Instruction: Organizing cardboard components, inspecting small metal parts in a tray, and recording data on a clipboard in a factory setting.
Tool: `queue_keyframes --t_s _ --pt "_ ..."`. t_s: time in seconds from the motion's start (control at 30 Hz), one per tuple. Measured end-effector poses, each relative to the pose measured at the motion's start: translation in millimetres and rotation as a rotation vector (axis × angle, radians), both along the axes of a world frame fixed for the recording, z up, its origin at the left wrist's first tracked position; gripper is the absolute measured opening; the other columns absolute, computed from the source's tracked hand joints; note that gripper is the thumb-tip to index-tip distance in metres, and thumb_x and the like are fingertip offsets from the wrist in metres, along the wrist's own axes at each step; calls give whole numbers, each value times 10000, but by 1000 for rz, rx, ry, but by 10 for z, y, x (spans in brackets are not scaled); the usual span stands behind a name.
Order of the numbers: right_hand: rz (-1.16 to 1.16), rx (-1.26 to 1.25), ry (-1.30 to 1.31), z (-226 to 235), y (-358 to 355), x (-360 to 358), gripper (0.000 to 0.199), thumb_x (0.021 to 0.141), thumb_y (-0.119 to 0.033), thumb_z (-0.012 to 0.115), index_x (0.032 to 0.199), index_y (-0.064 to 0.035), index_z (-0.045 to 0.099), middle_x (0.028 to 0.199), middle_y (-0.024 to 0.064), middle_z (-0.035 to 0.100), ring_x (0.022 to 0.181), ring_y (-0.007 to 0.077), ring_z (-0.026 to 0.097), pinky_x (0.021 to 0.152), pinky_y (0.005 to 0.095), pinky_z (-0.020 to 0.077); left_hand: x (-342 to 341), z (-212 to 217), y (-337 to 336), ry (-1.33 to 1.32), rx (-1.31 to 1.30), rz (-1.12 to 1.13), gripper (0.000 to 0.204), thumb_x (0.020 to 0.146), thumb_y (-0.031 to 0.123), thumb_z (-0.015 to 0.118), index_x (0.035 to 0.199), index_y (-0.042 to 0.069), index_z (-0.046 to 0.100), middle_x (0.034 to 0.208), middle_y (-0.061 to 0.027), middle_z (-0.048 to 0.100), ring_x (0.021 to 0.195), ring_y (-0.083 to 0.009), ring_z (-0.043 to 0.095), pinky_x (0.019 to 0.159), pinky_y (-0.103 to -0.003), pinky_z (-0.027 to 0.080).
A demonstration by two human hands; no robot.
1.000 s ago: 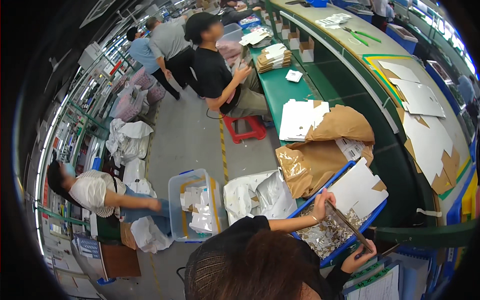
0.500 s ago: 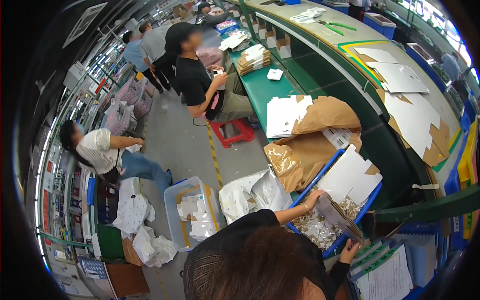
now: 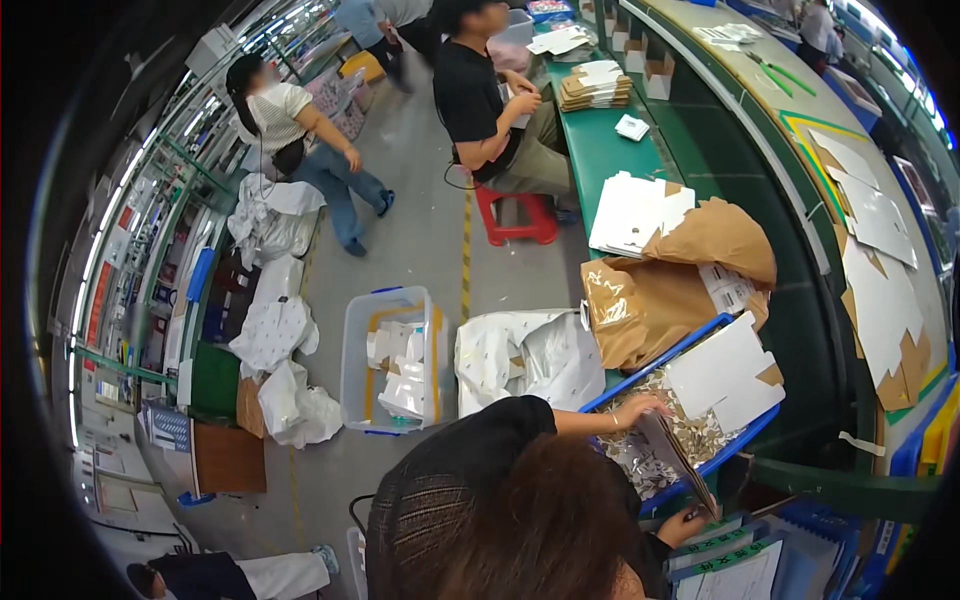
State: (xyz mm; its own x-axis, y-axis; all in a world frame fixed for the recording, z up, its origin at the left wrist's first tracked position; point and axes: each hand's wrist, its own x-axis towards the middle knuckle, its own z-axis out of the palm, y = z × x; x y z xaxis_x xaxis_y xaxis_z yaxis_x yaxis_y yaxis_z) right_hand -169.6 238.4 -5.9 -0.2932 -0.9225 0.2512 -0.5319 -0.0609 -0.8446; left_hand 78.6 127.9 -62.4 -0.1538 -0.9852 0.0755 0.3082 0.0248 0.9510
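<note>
Neither my left hand nor my right hand comes into view. Right in front, a co-worker [image 3: 440, 490] in a black top, with brown hair, bends over a blue bin [image 3: 765, 422]. That person's left hand [image 3: 640, 410], with a bracelet, grips the upper end of an upright stack of cardboard sheets [image 3: 680, 455]. At its lower end is the same person's right hand [image 3: 683, 526], partly behind the stack. Small cardboard scraps [image 3: 640, 470] fill the bin around it. A white flattened carton [image 3: 715, 370] leans across the bin's far end.
Brown wrapping paper [image 3: 640, 310] and white flat cartons [image 3: 635, 215] lie on the green bench [image 3: 600, 140]. A clear plastic tub [image 3: 395, 300] and a white sack [image 3: 530, 350] stand on the floor. Someone sits on a red stool [image 3: 515, 218]; another person [image 3: 310, 150] walks the aisle.
The whole view has shifted, bringing the bench further right. The walking person has moved up the aisle, and someone else now shows at lower left. The co-worker still holds the cardboard stack.
</note>
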Motion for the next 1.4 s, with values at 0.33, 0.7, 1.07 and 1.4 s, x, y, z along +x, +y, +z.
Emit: queue_keyframes --t_s 0.33,0.7,1.07,1.4 --pt "91 61 -8 -239 -17 1 451 737 73 473 1183 18 432 1213 168 452 1084 289 470 938 338 360 224 -150 -141 -42 117 -9 346 829 227 368 748 51 654 829 -53 629 798 -154 538 819 -256 376" --pt "-35 178 13 -196 -93 139 340 819 -38 542 1150 -29 461 1150 128 523 1006 212 530 856 286 410 127 0 -98 -54 254 193 362 868 282 361 1013 33 580 931 -74 601 874 -156 526 844 -241 359" --pt "-102 24 101 -393 25 193 453 754 17 533 1189 5 404 1167 170 475 1030 288 495 890 292 370 -45 46 -29 -91 231 110 361 863 258 348 850 12 613 950 -70 590 910 -185 508 881 -271 331" --pt "-245 -52 201 -503 -134 163 385 852 -132 513 1164 43 371 925 171 531 764 240 531 710 286 434 -171 349 -362 -594 593 175 495 918 371 222 896 -1 548 949 -135 583 866 -285 530 845 -329 377"
